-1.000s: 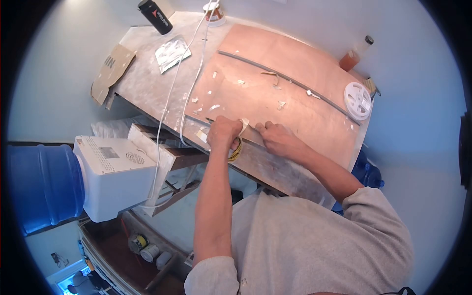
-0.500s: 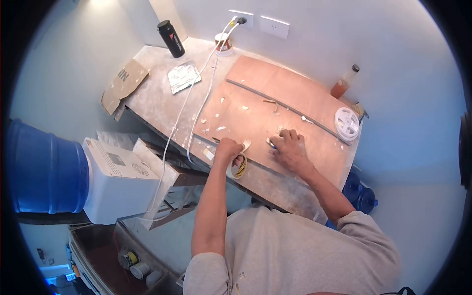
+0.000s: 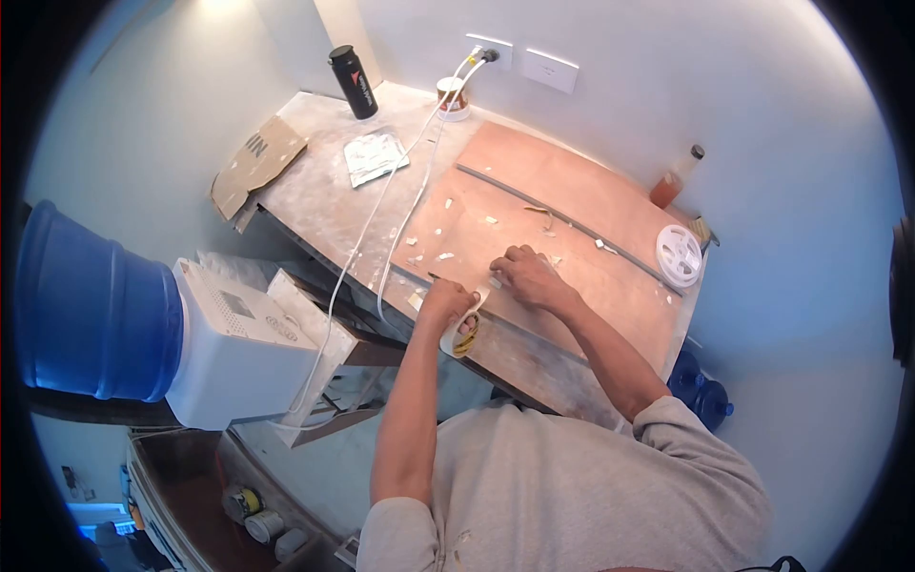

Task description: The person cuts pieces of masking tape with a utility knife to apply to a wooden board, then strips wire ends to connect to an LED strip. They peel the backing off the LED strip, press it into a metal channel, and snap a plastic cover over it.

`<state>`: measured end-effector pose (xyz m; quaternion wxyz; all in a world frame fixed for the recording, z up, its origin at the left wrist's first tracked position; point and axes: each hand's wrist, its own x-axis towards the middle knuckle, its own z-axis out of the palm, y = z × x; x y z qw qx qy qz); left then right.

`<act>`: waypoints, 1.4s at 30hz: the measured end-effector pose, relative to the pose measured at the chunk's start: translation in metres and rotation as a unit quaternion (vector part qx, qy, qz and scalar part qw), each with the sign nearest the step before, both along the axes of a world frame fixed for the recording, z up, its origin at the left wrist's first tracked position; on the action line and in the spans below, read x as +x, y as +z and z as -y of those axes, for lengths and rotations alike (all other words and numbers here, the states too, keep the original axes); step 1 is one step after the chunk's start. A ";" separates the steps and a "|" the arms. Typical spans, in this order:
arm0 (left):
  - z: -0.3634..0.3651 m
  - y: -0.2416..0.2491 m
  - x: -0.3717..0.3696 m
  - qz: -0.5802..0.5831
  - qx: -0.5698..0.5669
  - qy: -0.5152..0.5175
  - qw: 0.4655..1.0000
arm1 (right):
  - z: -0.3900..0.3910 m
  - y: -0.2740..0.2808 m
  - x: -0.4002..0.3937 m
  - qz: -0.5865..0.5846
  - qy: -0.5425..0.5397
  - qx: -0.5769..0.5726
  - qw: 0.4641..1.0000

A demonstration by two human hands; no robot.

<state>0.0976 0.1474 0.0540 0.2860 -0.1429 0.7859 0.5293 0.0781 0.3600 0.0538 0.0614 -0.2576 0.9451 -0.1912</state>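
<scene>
My left hand [image 3: 450, 304] is closed on a roll of tape [image 3: 461, 340] at the near edge of the orange-brown board [image 3: 543, 224]. A pale loose end of the tape rises beside its fingers. Just to the right, my right hand [image 3: 530, 276] is over the board with its fingers bent together close to the tape's end. Whatever it grips is too small to make out. Small pale scraps [image 3: 445, 255] and a curled strip [image 3: 539, 211] lie on the board. A dark strip [image 3: 572, 224] crosses it.
White cables [image 3: 381, 195] run from the wall socket across the table [image 3: 315, 191]. A black bottle [image 3: 353, 83], silver packet [image 3: 376, 156], small tub [image 3: 452, 97], white reel [image 3: 679, 255] and bottle of reddish liquid [image 3: 676, 177] stand or lie there. A blue water jug [image 3: 100, 303] is left.
My right hand has moved left toward the tape's end and my left hand. My left hand still holds the roll. The view has shifted slightly.
</scene>
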 end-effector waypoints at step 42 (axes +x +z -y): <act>0.360 0.018 0.494 -0.356 0.121 0.518 0.768 | 0.480 0.048 0.374 0.527 0.099 -0.474 0.699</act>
